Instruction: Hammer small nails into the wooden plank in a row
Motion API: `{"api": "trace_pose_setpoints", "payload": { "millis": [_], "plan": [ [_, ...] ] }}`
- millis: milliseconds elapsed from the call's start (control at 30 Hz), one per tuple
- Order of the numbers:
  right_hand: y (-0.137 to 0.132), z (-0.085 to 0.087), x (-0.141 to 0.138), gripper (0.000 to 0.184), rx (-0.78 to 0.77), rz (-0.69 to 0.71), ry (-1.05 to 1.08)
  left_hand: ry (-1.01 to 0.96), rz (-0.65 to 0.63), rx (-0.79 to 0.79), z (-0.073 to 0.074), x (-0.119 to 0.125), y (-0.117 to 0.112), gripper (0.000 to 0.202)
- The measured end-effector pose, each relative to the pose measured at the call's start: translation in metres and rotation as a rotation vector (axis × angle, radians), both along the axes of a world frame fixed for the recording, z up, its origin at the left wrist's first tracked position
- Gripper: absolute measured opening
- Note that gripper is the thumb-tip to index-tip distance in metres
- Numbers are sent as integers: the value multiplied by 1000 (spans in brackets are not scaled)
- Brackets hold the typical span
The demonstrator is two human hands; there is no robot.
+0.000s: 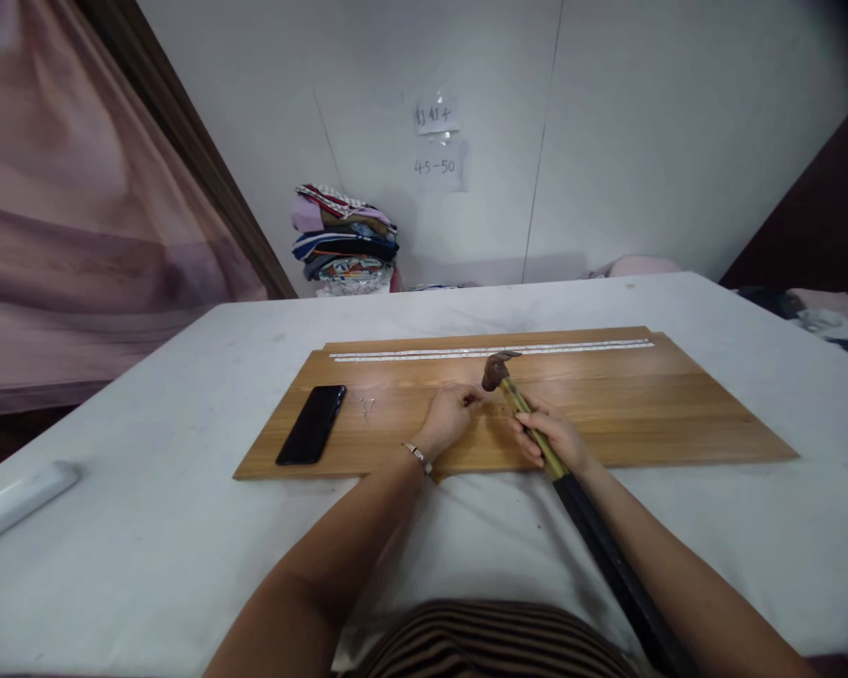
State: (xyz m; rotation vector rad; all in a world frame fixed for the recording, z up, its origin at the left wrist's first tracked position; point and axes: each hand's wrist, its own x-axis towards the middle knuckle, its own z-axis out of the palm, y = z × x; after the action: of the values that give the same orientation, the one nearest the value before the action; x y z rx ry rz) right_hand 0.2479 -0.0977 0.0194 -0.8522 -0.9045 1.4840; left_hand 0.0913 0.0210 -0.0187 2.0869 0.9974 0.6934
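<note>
My right hand point(552, 436) is wrapped round the yellow shaft of a hammer point(513, 388), high up near its dark metal head. The hammer head point(497, 369) hovers just over a wooden board point(678, 405) on the white table point(148, 527). My left hand point(449, 412) rests on the board just left of the head, fingers pinched together at a small thing I cannot make out. The hammer's long black grip runs back under my right forearm. A few loose nails point(366, 406) lie on the board to the left of my left hand.
A black phone point(312, 424) lies on the board's left end. A white measuring strip point(491, 350) runs along the board's far edge. A white tube-like object point(15, 497) sits at the table's left edge. Folded cloths point(345, 240) are stacked against the wall.
</note>
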Motion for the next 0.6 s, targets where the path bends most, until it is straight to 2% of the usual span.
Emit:
{"api": "trace_pose_setpoints", "payload": {
  "millis": [133,333,433,600],
  "plan": [
    [-1,1,-2,16,7,16,-10,29,19,35,-4,1,2,13],
    [-3,5,-4,23,-3,17,-43,29,45,72,1,0,-1,48],
    [-6,8,-6,31,-24,21,-42,7,48,62,5,1,-3,58],
    [-7,8,-7,31,-41,37,-41,-41,32,50,7,1,-5,70]
  ]
}}
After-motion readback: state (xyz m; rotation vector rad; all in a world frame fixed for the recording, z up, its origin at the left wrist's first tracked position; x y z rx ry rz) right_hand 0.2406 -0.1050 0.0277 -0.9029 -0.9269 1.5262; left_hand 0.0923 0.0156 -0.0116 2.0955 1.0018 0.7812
